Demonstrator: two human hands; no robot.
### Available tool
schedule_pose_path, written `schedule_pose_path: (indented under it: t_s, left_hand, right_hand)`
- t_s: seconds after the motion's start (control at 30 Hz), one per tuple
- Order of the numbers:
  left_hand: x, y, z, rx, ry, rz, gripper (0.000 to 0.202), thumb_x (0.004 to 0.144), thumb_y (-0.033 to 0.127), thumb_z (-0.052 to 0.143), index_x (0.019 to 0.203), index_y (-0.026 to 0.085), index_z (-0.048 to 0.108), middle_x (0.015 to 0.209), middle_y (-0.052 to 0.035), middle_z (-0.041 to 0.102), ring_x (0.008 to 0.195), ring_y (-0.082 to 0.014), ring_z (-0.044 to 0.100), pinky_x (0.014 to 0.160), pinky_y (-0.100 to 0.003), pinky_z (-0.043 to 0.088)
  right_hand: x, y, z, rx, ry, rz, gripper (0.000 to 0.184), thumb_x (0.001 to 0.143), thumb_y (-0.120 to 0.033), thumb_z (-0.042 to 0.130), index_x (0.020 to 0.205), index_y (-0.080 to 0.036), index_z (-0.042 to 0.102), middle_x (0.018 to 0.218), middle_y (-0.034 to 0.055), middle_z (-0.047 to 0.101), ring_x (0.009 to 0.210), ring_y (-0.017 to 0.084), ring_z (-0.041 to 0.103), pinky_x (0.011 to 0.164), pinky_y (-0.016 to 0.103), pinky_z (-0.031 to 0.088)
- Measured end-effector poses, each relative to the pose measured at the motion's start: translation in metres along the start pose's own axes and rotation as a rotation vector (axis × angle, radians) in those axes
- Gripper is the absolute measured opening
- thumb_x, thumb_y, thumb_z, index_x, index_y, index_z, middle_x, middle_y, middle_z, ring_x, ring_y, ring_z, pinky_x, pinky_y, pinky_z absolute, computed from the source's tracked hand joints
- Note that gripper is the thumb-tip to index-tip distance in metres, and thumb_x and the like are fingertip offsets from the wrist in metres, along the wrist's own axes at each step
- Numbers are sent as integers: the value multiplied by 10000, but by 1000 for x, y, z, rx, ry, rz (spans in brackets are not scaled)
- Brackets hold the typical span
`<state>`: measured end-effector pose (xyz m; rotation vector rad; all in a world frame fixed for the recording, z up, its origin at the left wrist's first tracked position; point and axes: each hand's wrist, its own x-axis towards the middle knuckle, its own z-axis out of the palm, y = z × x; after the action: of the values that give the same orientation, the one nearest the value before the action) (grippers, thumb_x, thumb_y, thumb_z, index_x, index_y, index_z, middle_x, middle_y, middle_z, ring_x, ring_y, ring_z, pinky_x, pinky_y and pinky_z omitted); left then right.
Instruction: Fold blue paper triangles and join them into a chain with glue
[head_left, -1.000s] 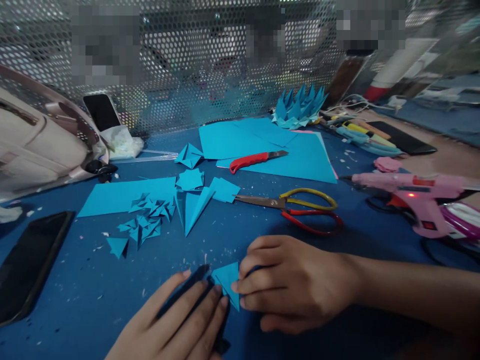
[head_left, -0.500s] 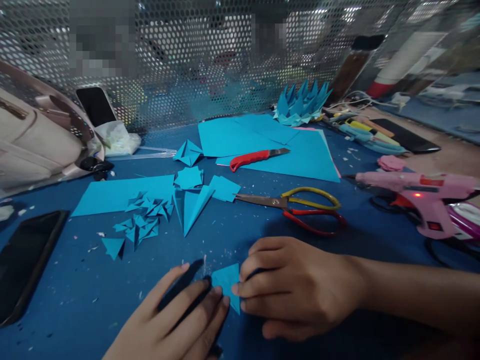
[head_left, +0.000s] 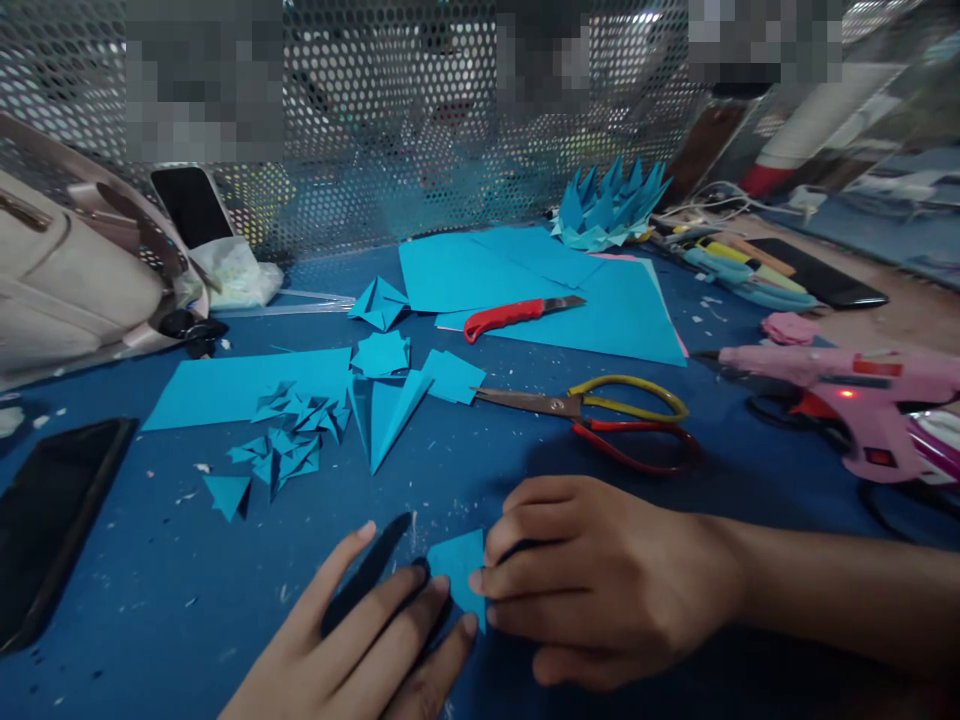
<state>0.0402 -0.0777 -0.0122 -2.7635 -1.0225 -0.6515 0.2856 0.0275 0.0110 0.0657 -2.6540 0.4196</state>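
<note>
A small folded piece of blue paper [head_left: 460,560] lies on the blue tabletop between my hands. My left hand [head_left: 367,640] has its fingers stretched out, with fingertips resting on the paper's left and lower edge. My right hand [head_left: 592,580] has curled fingers closed at the paper's right edge, pressing on it; part of the paper may be hidden beneath. Scissors [head_left: 555,402] with one yellow and one red handle lie beyond my right hand. To the left sit several small folded blue paper pieces [head_left: 289,445] and a larger pointed fold [head_left: 382,415].
Blue sheets [head_left: 517,270] lie at the back under a red-handled knife [head_left: 517,316]. A pink glue gun [head_left: 847,385] with a lit light is at right. A spiky blue paper model [head_left: 611,205] stands by the mesh panel [head_left: 420,150]. A phone [head_left: 64,530] and bag [head_left: 67,270] are left.
My left hand has shifted slightly right, its fingertips sliding along the paper's lower edge. My right hand stays at the paper's right edge. The whole view has moved a little.
</note>
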Motion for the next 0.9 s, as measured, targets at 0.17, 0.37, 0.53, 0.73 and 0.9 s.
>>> schedule_pose_path:
  t_s: [0.17,0.37,0.53,0.73,0.9]
  left_hand:
    - [3,-3,-5,-16,2,-24,241,1014,349,509,1135,308,713,1021,44,764,1072,-157,621,1230,-497,103]
    - [6,-6,-6,23,25,3,325,1026,392,470,1121,206,719,996,48,776,991,-146,651,1241,-469,79]
    - [6,4,-2,42,23,-54,321,1016,385,487,1121,189,719,1010,16,779,967,-146,665,1237,-457,95]
    - [10,12,-2,59,55,-160,314,1002,391,502,1085,199,736,993,17,777,955,-172,663,1228,-460,102]
    - [17,3,-6,63,27,-108,271,1005,290,518,1032,143,743,972,-25,764,973,-192,652,1212,-477,158]
  right_hand:
    - [-1,0,-1,14,-19,6,276,994,-318,530,935,-119,711,991,29,752,916,168,644,809,339,477]
    - [-1,0,-1,-4,-20,-5,247,994,-321,534,977,-139,701,1013,22,756,931,154,640,826,333,466]
    - [-2,0,-1,-27,-22,-13,243,997,-328,525,995,-154,694,1020,11,758,946,150,635,831,334,456]
    - [-1,-2,-2,-46,1,-37,298,1021,-321,476,963,-137,703,978,3,759,913,151,624,785,342,449]
    - [-1,-3,-1,-41,-43,-25,312,1021,-320,470,919,-150,711,991,9,755,946,162,606,802,341,449]
